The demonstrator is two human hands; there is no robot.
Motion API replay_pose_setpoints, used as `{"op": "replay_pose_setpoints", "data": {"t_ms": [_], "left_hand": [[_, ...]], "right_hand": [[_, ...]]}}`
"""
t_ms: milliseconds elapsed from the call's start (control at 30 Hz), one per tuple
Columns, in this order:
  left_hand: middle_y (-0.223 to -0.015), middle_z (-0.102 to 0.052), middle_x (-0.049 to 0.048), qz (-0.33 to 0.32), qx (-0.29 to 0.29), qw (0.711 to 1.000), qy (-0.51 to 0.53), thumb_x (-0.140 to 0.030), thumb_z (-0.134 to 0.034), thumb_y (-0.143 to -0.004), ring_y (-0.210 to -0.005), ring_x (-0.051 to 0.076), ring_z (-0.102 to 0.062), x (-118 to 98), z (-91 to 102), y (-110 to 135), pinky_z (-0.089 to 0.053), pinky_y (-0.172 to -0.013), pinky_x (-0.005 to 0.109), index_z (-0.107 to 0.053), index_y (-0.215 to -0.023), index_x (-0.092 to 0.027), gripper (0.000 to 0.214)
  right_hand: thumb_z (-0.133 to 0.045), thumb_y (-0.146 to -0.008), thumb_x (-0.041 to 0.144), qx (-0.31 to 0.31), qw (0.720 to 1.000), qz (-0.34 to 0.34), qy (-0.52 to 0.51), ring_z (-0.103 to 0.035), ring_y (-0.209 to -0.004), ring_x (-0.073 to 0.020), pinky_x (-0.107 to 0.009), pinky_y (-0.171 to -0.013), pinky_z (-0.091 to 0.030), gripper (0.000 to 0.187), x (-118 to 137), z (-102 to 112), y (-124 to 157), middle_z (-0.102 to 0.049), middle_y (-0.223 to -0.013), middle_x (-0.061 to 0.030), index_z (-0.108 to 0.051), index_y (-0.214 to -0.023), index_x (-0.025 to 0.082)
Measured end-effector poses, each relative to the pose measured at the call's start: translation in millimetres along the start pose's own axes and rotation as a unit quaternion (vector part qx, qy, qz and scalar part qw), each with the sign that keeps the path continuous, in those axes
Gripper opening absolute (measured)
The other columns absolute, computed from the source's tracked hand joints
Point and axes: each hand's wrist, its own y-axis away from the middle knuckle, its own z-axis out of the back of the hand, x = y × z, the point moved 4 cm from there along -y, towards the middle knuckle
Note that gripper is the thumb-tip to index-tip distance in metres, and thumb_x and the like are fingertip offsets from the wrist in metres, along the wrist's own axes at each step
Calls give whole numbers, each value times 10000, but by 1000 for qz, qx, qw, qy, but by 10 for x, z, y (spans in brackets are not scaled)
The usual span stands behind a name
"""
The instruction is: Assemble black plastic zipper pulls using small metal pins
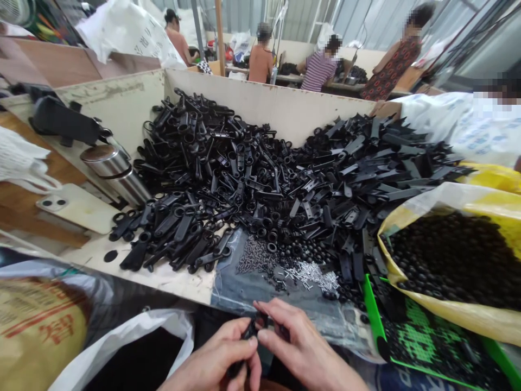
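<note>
At the front edge of the worktable my left hand (228,350) is closed round a black plastic part (251,329), most of it hidden by the fingers. My right hand (299,339) is curled against the part's upper end, thumb and forefinger on either side of it. Whether a smaller piece sits in those fingers cannot be made out. Just beyond the hands, silver pins (311,276) and small dark grey pins (254,254) lie in loose piles on a blue cloth (236,290). Black rings and round caps are scattered beside them.
A big heap of black plastic parts (244,168) fills the walled table. Flat pieces (378,157) lie right, finished-looking ones (179,231) left. Around stand a steel flask (118,171), a phone (77,206), a yellow bag of black beads (456,260), a green tray (372,315) and a white sack (122,336). Several people sit behind.
</note>
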Motion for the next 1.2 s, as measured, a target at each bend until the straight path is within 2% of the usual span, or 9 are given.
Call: {"op": "replay_pose_setpoints", "data": {"t_ms": [67, 167, 300, 500, 700, 800, 900, 1033, 1200], "left_hand": [[-581, -585, -52, -33, -20, 999, -19, -588, -696, -815, -407, 55, -340, 34, 85, -38, -289, -464, 200, -559, -1161, -164, 563], [-613, -534, -71, -93, -128, 981, -111, -603, -731, -797, -434, 67, -381, -58, 203, -115, -329, -481, 212, -613, -1007, -188, 480], [-799, -725, 28, -190, -235, 891, -338, -398, -672, -866, -738, 207, -656, -410, 66, -227, -448, -686, 279, -669, -840, -203, 197], [-861, -790, 131, -160, -266, 747, -587, -221, -488, -963, -851, 328, -747, -586, -242, -472, -402, -689, 331, -702, -940, -201, 217], [-890, -803, 112, -147, -265, 707, -639, -187, -499, -959, -865, 317, -764, -505, -263, -572, -409, -668, 309, -700, -1001, -234, 210], [-890, -795, 106, -175, -280, 723, -607, -196, -501, -949, -867, 303, -754, -503, -218, -570, -436, -699, 314, -694, -1001, -225, 201], [-764, -757, 69, -210, -266, 812, -476, -332, -519, -952, -760, 252, -714, -501, -117, -527, -463, -688, 300, -688, -918, -207, 213], [-524, -621, -13, -196, -241, 917, -250, -529, -620, -869, -479, 135, -514, -434, 6, -421, -379, -495, 225, -649, -813, -190, 345], [-501, -612, -41, -152, -218, 960, -91, -625, -727, -762, -326, 24, -223, -332, -7, -321, -131, -370, 183, -605, -896, -179, 482]], "right_hand": [[-688, -933, 444, -24, 999, -31, -26, -719, -892, -217, -316, -792, -607, 451, -66, 10, 102, -738, -1114, -59, -650, -1359, 298], [-587, -979, 478, -107, 988, -104, -49, -694, -787, -207, -292, -692, -565, 339, -251, 177, 200, -743, -948, -48, -715, -1172, 229], [-582, -969, 456, -175, 975, -135, 21, -650, -708, -205, -288, -646, -489, 287, -360, 441, 162, -700, -777, -27, -686, -880, 204], [-520, -1012, 329, -168, 982, -62, 60, -663, -792, -202, -287, -735, -484, 214, -268, 457, 2, -693, -851, -30, -665, -897, 222], [-511, -1023, 293, -174, 979, -53, 91, -677, -794, -201, -280, -727, -502, 206, -361, 394, -13, -677, -855, -38, -664, -906, 220], [-460, -1040, 274, -179, 975, -34, 130, -677, -779, -201, -279, -701, -507, 243, -394, 315, -39, -658, -875, -48, -669, -930, 217], [-414, -1049, 247, -185, 972, -17, 141, -662, -734, -190, -272, -662, -493, 288, -373, 256, -59, -642, -882, -51, -674, -929, 215], [-519, -1019, 251, -166, 986, 14, 23, -669, -806, -176, -242, -716, -491, 175, -244, 244, -87, -693, -918, -34, -687, -972, 229], [-612, -975, 286, -121, 991, 27, -56, -604, -655, -146, -228, -622, -448, 147, -78, 179, -190, -704, -798, 1, -744, -943, 231]]}}
